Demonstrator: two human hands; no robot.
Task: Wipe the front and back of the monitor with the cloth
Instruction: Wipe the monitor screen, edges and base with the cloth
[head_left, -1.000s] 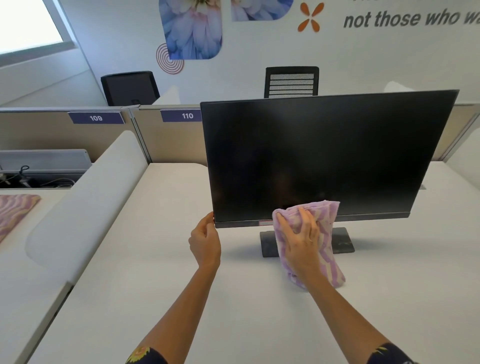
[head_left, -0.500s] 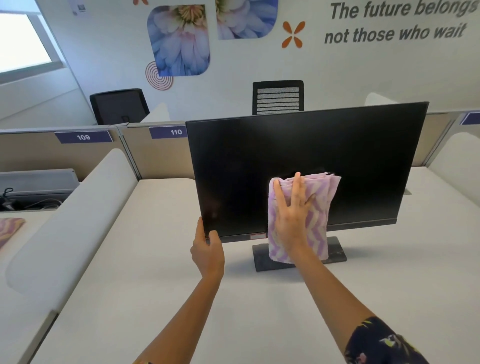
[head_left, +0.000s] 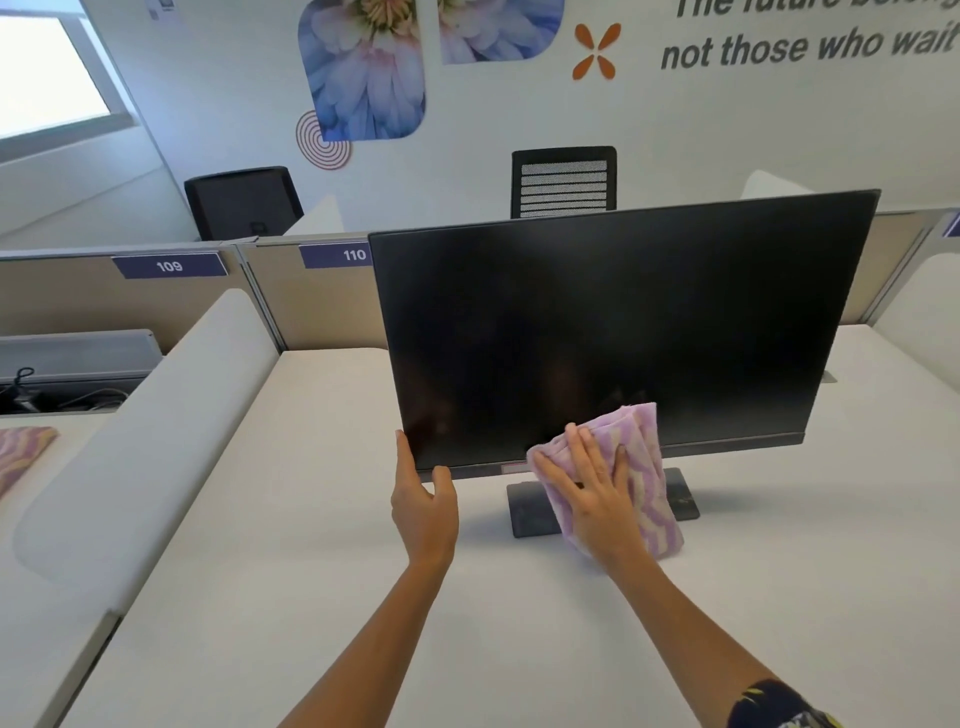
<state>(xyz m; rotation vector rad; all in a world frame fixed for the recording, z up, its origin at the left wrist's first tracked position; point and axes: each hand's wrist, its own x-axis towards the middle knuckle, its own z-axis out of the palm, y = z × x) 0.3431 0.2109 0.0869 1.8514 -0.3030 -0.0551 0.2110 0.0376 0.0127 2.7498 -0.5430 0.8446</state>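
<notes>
- Two hands are in use: the left hand (head_left: 423, 506) is clamped on the lower left corner of the monitor (head_left: 623, 322), thumb on the side edge. The right hand (head_left: 597, 499) is laid flat on the cloth (head_left: 641, 467), fingers straight and slightly apart.
- Cloth is pressed on the screen's bottom edge, left of centre, its lower part hung in front of the stand base (head_left: 530, 512).
- Monitor is stood upright on the desk (head_left: 311, 571).
- Front wipe judged under way: light even pressure and overlapped strokes are advised, and the corner is best kept braced against tipping.
- Versus half a second ago: cloth is found lower, down from mid-screen; left grip is unchanged.
</notes>
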